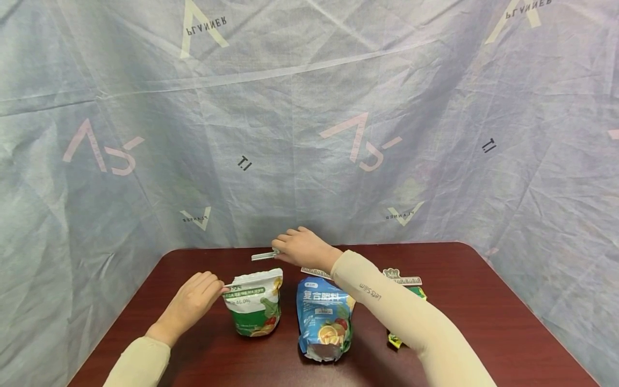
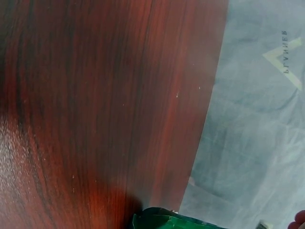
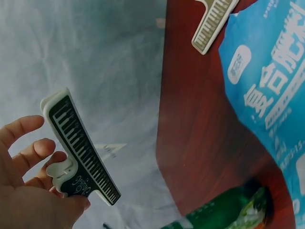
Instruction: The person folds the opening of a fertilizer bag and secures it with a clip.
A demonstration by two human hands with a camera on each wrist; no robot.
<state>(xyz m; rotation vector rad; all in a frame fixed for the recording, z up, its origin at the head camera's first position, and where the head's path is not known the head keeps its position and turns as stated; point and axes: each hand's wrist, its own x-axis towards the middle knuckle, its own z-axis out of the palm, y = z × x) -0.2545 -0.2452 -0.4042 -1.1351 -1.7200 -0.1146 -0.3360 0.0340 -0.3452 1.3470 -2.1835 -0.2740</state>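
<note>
My left hand (image 1: 191, 301) pinches the top left corner of a green and white fertilizer bag (image 1: 256, 309), which stands upright on the table. Only a green part of this bag (image 2: 167, 221) shows at the bottom of the left wrist view. Above and behind the bag, my right hand (image 1: 304, 248) holds a bag clip (image 3: 83, 152) between thumb and fingers. The clip is white with a dark face printed with piano keys, and stays apart from the bag. Its long edge (image 1: 263, 257) points left in the head view.
A blue fertilizer bag (image 1: 319, 314) stands right of the green one, with another clip (image 1: 311, 271) by its top. Farther right, a third clip (image 1: 408, 280) is at a green and yellow packet (image 1: 394, 341), partly hidden by my right arm. Grey cloth (image 1: 290, 107) hangs behind the table.
</note>
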